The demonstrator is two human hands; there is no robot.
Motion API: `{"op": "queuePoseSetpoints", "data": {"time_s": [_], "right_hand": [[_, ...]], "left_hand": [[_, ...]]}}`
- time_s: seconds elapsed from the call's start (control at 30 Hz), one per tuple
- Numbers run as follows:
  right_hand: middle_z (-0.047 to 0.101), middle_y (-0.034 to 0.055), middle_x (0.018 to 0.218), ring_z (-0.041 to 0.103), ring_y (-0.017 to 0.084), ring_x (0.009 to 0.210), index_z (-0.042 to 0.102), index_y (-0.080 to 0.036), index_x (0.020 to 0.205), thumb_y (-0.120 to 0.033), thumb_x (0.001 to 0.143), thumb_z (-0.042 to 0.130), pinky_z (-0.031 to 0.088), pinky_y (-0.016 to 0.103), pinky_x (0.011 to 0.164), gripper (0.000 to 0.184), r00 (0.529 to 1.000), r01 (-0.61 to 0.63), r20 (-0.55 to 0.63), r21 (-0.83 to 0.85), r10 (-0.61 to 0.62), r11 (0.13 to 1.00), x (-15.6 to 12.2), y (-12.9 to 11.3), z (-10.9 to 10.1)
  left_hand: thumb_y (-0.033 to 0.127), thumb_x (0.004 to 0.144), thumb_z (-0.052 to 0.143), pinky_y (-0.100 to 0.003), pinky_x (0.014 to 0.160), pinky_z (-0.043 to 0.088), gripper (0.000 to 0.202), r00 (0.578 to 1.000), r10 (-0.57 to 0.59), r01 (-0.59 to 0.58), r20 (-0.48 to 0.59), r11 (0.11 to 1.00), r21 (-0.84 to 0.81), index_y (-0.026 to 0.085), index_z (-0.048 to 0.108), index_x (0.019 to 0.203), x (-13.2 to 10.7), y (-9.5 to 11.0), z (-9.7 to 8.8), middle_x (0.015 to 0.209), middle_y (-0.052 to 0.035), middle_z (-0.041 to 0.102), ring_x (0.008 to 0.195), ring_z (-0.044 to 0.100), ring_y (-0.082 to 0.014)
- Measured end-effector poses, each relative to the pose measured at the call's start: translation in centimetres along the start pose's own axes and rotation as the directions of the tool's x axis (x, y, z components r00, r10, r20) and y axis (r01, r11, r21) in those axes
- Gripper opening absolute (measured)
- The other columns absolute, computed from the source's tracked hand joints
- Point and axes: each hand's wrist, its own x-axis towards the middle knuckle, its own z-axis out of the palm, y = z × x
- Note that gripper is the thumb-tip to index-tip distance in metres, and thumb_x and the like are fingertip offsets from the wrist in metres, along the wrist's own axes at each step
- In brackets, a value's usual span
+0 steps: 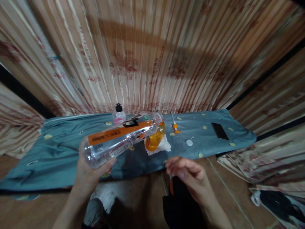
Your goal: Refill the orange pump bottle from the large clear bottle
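Observation:
My left hand (91, 171) is wrapped round the base of a clear plastic bottle (102, 151) with an orange label. The bottle lies tilted in the air, its uncapped mouth pointing right and raised. Behind that mouth stands an amber bottle (153, 141) on a white tissue (164, 145); the clear bottle hides part of its top, and I cannot tell whether the two touch. My right hand (188, 173) hovers near the bed's front edge, fingers curled against the thumb; anything inside them is hidden. An orange pump head (175, 128) with a pale tube lies right of the amber bottle.
A teal patterned cloth (128, 168) covers the long low surface. On it are a black-capped bottle (119, 114) at the back, a white round disc (189, 142) and a dark phone (220, 131) at the right. Pleated curtains (143, 63) hang behind and at the sides.

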Motion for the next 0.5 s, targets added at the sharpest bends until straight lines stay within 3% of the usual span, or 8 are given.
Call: {"op": "queuePoseSetpoints", "data": {"time_s": [0.07,0.13,0.2,0.3,0.4,0.5], "right_hand": [[0.077,0.0082,0.112,0.073,0.025,0.105,0.074,-0.026,0.097,-0.048,0.087,0.079,0.058,0.039,0.095,0.025,0.964,0.01,-0.256,-0.23,-0.07,0.973,2.0,1.8,-3.1],[0.067,0.0127,0.138,0.065,0.032,0.127,0.064,-0.027,0.126,-0.055,0.073,0.087,0.052,0.05,0.107,0.064,0.941,-0.019,-0.321,-0.372,-0.109,0.928,3.7,4.0,-5.5],[0.05,0.0167,0.157,0.049,0.036,0.145,0.045,-0.026,0.149,-0.058,0.066,0.09,0.041,0.057,0.118,0.1,0.961,-0.062,-0.265,-0.485,-0.079,0.872,5.4,6.2,-6.6],[0.036,0.0185,0.166,0.037,0.038,0.153,0.024,-0.025,0.161,-0.057,0.058,0.094,0.033,0.058,0.124,0.129,0.987,-0.056,-0.152,-0.587,-0.042,0.808,8.0,8.2,-6.4],[0.04,0.0181,0.164,0.038,0.037,0.153,0.018,-0.023,0.163,-0.052,0.055,0.096,0.032,0.055,0.125,0.136,0.995,-0.005,-0.078,-0.614,-0.054,0.789,10.4,8.7,-5.5],[0.05,0.0158,0.157,0.048,0.036,0.146,0.019,-0.024,0.163,-0.049,0.056,0.095,0.037,0.053,0.122,0.133,0.997,0.022,-0.043,-0.6,-0.06,0.8,11.9,9.0,-4.6]], "left_hand": [[0.021,0.048,0.096,-0.024,0.033,0.049,0.081,0.998,-0.052,0.053,0.021,0.996,-0.069,0.025,0.053,0.117,-0.1,-0.4,-0.2,0.09,0.0052,0.065,0.046,0.057,-0.011],[0.017,0.046,0.095,-0.024,0.034,0.05,0.083,0.998,-0.063,0.065,0.021,0.994,-0.09,0.025,0.054,0.118,0.0,-0.7,-0.4,0.095,0.0041,0.065,0.047,0.057,-0.0103],[0.017,0.047,0.095,-0.023,0.033,0.05,0.085,0.999,-0.052,0.053,0.016,0.994,-0.092,0.025,0.053,0.121,0.0,-0.8,-0.4,0.095,0.0036,0.065,0.047,0.057,-0.0101],[0.019,0.049,0.095,-0.024,0.033,0.05,0.091,0.998,-0.06,0.062,0.023,0.994,-0.089,0.024,0.051,0.127,0.1,-0.9,-0.5,0.089,0.0041,0.065,0.045,0.056,-0.0107],[0.018,0.047,0.095,-0.025,0.034,0.05,0.097,0.997,-0.068,0.069,0.023,0.993,-0.1,0.025,0.049,0.131,0.1,-0.8,-0.3,0.097,0.0016,0.066,0.045,0.055,-0.0098],[0.02,0.046,0.096,-0.025,0.034,0.05,0.094,0.998,-0.067,0.067,0.002,0.993,-0.095,0.024,0.05,0.129,-0.2,-0.3,0.1,0.104,-0.0003,0.065,0.048,0.056,-0.0098]]}}
